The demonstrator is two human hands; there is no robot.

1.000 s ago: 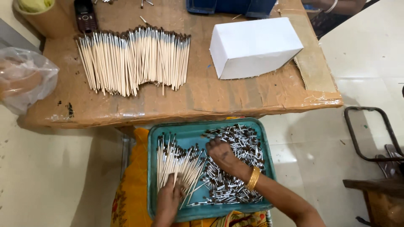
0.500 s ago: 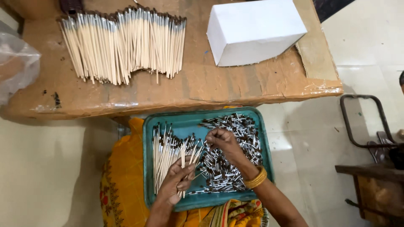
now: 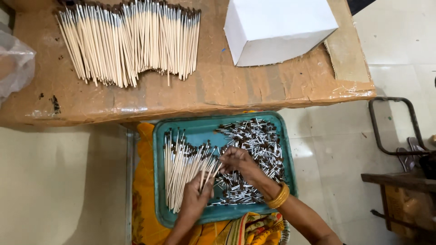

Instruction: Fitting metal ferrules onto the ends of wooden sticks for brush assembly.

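Observation:
A teal tray (image 3: pixel 200 129) rests on my lap. Its left half holds a pile of pale wooden sticks (image 3: pixel 178 170); its right half holds a heap of small silver ferrules with dark tips (image 3: pixel 256 143). My left hand (image 3: pixel 196 196) grips a few of the sticks near the tray's middle, their ends pointing up to the right. My right hand (image 3: pixel 238 161), a gold bangle on its wrist, is pinched at the tops of those sticks, beside the ferrule heap.
A cardboard-covered table (image 3: pixel 254 86) lies ahead, with a long row of finished sticks (image 3: pixel 131 41), a white box (image 3: pixel 279 27) and a clear plastic bag (image 3: pixel 16 68) at the left. A metal frame (image 3: pixel 393 127) and wooden stool (image 3: pixel 402 186) stand on the tiled floor at right.
My left hand has lifted a few sticks from the pile and brought them toward the tray's middle. My right hand has moved left from the ferrule heap to meet their ends.

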